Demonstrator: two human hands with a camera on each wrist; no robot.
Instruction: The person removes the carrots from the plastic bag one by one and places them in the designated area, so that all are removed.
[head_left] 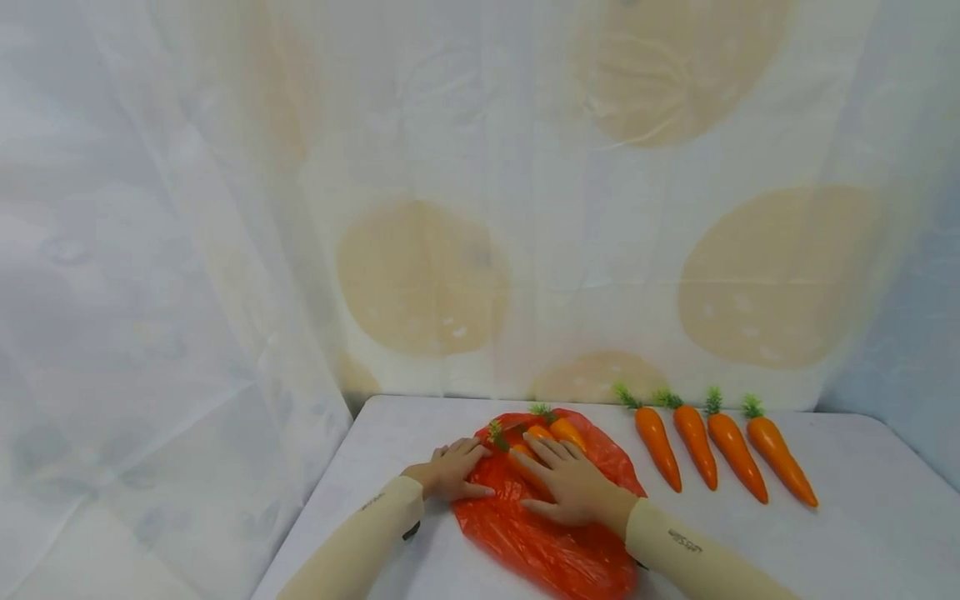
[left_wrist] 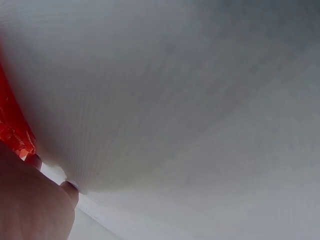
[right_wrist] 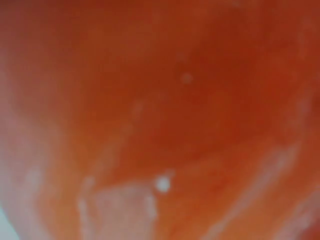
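A red plastic bag (head_left: 540,546) lies on the table, with orange carrots (head_left: 570,433) on or inside its upper part, green tops pointing away from me. My right hand (head_left: 573,490) rests over these carrots and the bag, fingers extended and thumb spread. At the bag's left edge lies my left hand (head_left: 455,473), its thumb apart from the fingers and touching the red plastic. The left wrist view shows part of the left hand (left_wrist: 32,205) beside a strip of the bag (left_wrist: 12,117). Blurred red plastic (right_wrist: 200,110) fills the right wrist view.
To the right of the bag, several carrots (head_left: 731,454) lie side by side on the white table (head_left: 847,450), green tops toward the back. A pale curtain (head_left: 570,208) with beige spots hangs behind the table, and light sheeting (head_left: 150,333) stands at the left.
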